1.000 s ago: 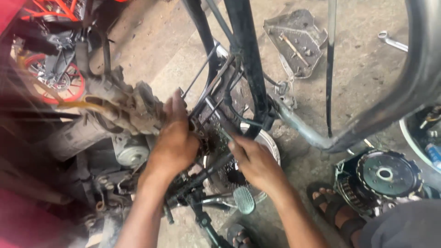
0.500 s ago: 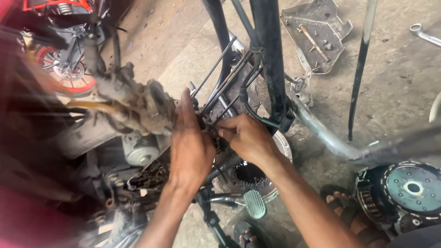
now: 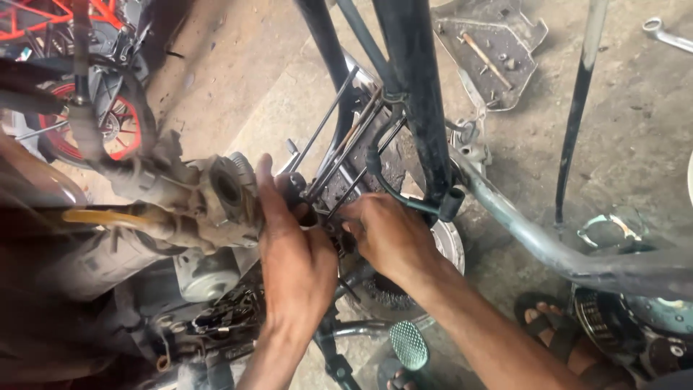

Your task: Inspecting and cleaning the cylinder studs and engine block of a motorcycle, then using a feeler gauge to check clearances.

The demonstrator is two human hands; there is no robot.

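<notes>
Working bare left hand (image 3: 296,267) and right hand (image 3: 390,235), fingers closed on grimy stripped motorcycle engine mount (image 3: 328,209); long thin metal studs (image 3: 339,155) exposed, reassembly seemingly unfinished.

Place: a motorcycle repair workshop.
Floor: dirty concrete (image 3: 621,137), beyond the fingers.
Signs: stripped frame tube (image 3: 422,108) above the fingers, spanner (image 3: 668,35) far right, engine cover (image 3: 498,54), red-wheeled motorcycle (image 3: 108,130) left.

Right fingers (image 3: 352,225) hidden behind frame (image 3: 415,108).
</notes>
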